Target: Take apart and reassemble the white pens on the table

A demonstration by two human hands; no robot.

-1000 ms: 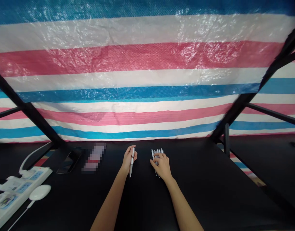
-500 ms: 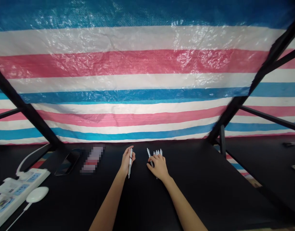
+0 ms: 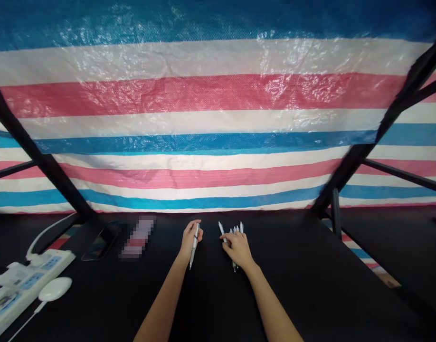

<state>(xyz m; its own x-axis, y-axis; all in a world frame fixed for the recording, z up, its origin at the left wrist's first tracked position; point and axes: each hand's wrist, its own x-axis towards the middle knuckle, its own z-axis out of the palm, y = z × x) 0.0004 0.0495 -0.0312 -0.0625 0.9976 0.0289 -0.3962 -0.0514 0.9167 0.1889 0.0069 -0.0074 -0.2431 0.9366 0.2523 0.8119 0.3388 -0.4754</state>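
My left hand [image 3: 190, 239] grips one white pen [image 3: 193, 247], held nearly upright with its tip pointing back toward me. My right hand [image 3: 237, 247] rests flat on a small row of several white pens [image 3: 235, 229] lying on the black table [image 3: 303, 280]. Its fingers pinch the leftmost pen of the row [image 3: 221, 230], which is angled away from the others. The two hands are about a hand's width apart near the table's far edge.
A dark phone [image 3: 99, 243] and a blurred small object [image 3: 137, 236] lie left of my left hand. A white power strip [image 3: 23, 282] and a white mouse-shaped device [image 3: 55, 289] sit at the front left. A striped tarp [image 3: 211, 118] hangs behind, crossed by black frame bars [image 3: 374, 137].
My right hand has drawn the leftmost pen slightly apart from the row. My left hand keeps its pen, hardly moved. The view has shifted a little.
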